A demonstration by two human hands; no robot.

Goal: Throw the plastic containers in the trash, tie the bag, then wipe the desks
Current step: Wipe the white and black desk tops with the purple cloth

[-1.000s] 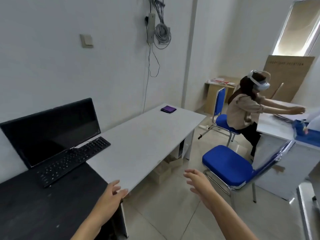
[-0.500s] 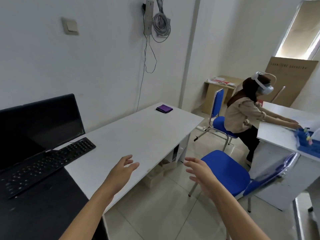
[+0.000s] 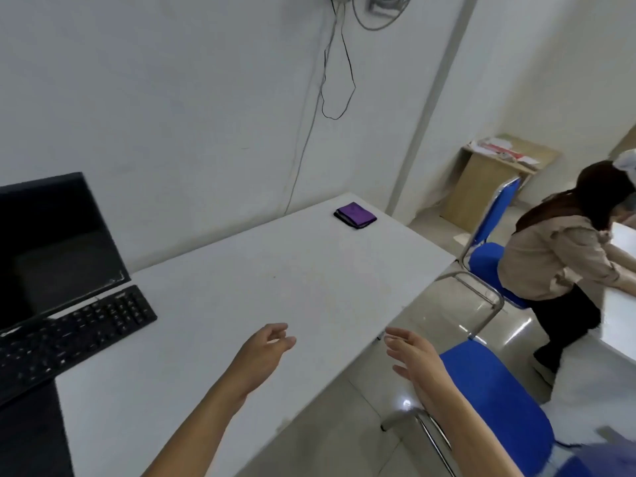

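A folded purple cloth lies near the far corner of the white desk. My left hand hovers above the desk's near half, fingers loosely curled and holding nothing. My right hand is stretched out beyond the desk's right edge, over the floor, fingers relaxed and empty. No plastic container or trash bag is in view.
A black monitor and keyboard sit at the left, partly on a black desk. A blue chair stands close on my right. A seated person on another blue chair leans over a second white desk at the right edge.
I have stepped closer to the white desk, and the view has swung down and left. Both hands have moved forward; the left one is now over the desktop.
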